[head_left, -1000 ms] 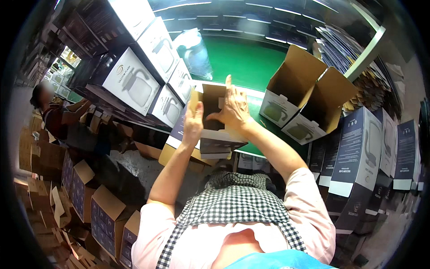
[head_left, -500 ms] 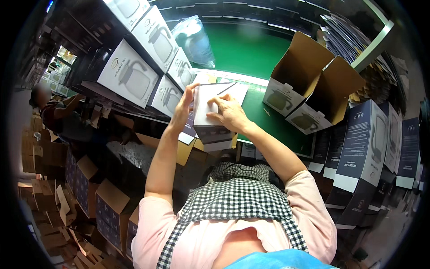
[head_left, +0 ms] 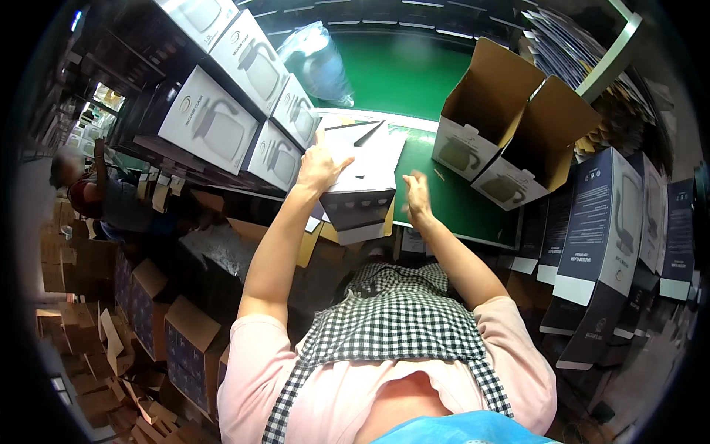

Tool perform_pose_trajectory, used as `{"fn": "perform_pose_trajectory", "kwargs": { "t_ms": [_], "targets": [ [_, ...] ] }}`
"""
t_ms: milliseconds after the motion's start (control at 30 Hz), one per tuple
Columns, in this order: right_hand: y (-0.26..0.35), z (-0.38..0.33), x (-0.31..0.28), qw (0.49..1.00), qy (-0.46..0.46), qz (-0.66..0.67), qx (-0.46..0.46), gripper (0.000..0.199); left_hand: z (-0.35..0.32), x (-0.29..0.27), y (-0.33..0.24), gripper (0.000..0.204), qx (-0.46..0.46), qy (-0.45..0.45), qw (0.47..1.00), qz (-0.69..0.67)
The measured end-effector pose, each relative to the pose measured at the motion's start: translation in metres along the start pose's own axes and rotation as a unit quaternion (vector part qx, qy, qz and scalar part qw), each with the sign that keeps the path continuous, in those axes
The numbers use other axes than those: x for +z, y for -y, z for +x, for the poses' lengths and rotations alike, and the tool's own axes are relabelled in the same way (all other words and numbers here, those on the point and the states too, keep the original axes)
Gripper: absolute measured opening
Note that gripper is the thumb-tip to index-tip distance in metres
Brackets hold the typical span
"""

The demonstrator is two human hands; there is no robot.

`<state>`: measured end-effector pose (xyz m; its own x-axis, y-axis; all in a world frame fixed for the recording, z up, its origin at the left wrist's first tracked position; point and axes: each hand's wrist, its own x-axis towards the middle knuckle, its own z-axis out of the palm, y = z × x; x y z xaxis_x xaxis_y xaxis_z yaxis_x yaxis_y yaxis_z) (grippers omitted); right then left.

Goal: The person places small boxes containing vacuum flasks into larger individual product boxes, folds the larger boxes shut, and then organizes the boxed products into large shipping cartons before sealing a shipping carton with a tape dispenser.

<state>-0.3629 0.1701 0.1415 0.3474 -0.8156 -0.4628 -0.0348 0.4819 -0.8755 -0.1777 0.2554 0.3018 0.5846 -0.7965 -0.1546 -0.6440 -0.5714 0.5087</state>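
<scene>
A white and dark blue carton stands on the green table right before me, with dark gaps along its white top flaps. My left hand grips its left top edge, thumb stretched across the white top; some of its fingers are hidden. Just right of the carton, my right hand hovers apart from it with fingers loosely bent and holding nothing. Two open-topped cartons with brown insides stand to the right, their fronts printed with a jug.
Finished-looking cartons are stacked at left. A clear plastic bag lies at the far side of the green table. Folded cartons lean at right. Brown shipping boxes cover the floor at left, where another person works.
My right hand has left the carton's top and moved right. My left hand has shifted from upright beside the carton onto its top left edge. The other person's arm has risen.
</scene>
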Motion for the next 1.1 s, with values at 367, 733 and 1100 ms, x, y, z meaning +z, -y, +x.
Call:
{"fn": "perform_pose_trajectory", "kwargs": {
  "t_ms": [367, 733, 1100],
  "targets": [
    [0.036, -0.117, 0.002, 0.924, 0.33, 0.179, 0.068, 0.088, -0.123, -0.071, 0.012, 0.052, 0.093, -0.227, 0.962, -0.122],
    [-0.056, -0.125, -0.137, 0.869, -0.014, -0.295, -0.396, 0.089, -0.052, 0.174, 0.056, 0.046, 0.032, 0.172, 0.868, -0.464],
    [-0.073, -0.015, -0.274, 0.845, -0.405, -0.189, -0.293, 0.064, 0.012, 0.363, -0.147, 0.07, 0.051, 0.239, 0.85, -0.467]
  ]
}}
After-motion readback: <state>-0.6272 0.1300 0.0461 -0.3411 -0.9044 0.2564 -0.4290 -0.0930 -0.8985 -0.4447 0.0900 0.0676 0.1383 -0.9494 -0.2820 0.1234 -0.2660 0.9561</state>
